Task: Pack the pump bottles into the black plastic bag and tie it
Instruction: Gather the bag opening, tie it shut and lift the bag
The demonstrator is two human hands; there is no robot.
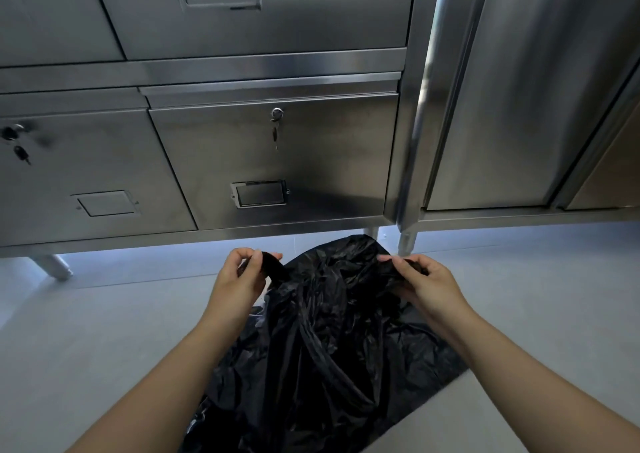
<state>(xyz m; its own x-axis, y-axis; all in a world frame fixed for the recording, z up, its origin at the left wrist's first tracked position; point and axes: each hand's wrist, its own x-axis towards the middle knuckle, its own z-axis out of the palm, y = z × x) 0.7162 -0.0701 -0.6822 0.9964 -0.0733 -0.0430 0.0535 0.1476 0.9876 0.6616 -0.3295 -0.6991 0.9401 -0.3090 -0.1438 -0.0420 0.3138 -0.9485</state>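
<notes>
Looks like you're at the tying stage here: your left hand point(242, 272), just left of centre in the frame, is pinching a twisted ear of the black plastic bag point(329, 348) between thumb and fingers, pulled up and a bit outward, which I'd guess is so you've got a tail long enough to knot. The bag itself sits on the pale floor point(86, 331) in the middle and lower middle of the frame, all crumpled and gathered toward the top. Can't see any pump bottles, so they're either inside already or out of shot, no way to tell. Over on the right, your right hand point(419, 279) is pinching the other bunched bit of the rim the same way. The two ears are well apart, so you've got slack to cross them. Room-wise, the steel cabinet point(273, 162) fills the upper frame right behind the bag, with its leg point(407, 241) near your right hand; open floor lies left and right.
</notes>
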